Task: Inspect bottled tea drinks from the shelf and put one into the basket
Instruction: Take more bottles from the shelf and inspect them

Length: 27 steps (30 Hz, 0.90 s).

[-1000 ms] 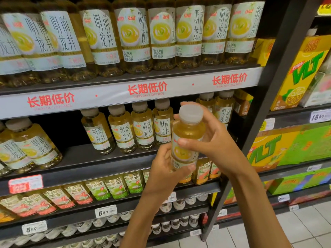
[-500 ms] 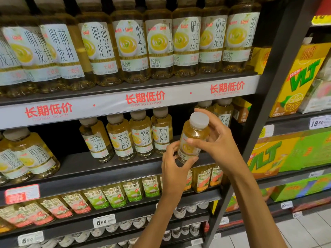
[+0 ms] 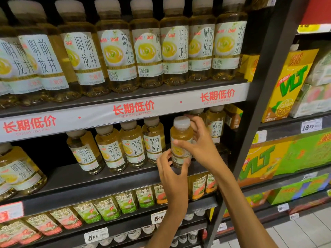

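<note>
Both hands hold one small tea bottle [image 3: 181,140] upright over the front of the middle shelf [image 3: 114,174]. The left hand [image 3: 172,173] comes up from below, its thumb and fingers curled around the bottle's base, the label showing between them. The right hand [image 3: 198,145] wraps the bottle from the right side, thumb laid across the front of the label and fingers curled behind the neck, just below the white cap [image 3: 181,122]. Whether the base rests on the shelf or hangs just above it cannot be told, since the left hand covers it. To the left of the hands stands a row of four like bottles [image 3: 132,149] on the same shelf, the nearest just beside the left fingertips. Behind the right hand another bottle [image 3: 215,126] stands near the shelf's right end. Above the hands runs a white price strip [image 3: 125,111] with red characters, and over it a row of large bottles [image 3: 148,56]. Below the left wrist, smaller drinks [image 3: 125,203] lie on a lower shelf with price tags [image 3: 95,236]. Right of the right forearm, past the dark upright [image 3: 250,122], sit yellow and green VLT cartons [image 3: 288,90].
</note>
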### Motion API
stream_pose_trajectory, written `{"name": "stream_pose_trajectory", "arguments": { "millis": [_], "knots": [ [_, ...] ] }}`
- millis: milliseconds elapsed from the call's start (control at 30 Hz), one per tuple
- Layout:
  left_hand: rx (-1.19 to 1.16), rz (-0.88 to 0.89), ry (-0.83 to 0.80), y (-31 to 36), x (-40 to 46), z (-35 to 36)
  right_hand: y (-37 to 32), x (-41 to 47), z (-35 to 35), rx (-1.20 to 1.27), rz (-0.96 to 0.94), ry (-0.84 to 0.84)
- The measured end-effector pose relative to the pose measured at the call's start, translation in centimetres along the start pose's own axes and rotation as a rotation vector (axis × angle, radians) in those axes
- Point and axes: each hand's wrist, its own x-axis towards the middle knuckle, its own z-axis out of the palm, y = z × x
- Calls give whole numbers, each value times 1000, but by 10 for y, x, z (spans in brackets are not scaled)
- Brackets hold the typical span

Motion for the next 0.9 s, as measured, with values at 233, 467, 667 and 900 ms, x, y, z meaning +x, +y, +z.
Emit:
{"name": "stream_pose_trajectory", "arguments": {
  "millis": [233,467,667,900],
  "knots": [
    [44,50,70,0,1,2,6,0,9,-326,-86,220],
    [114,39,138,-1,5,6,9,-3,5,-202,-94,167],
    [131,37,95,0,9,5,13,5,13,-244,-84,204],
    [46,20,41,3,7,-1,10,9,9,-307,-96,207]
  ]
}}
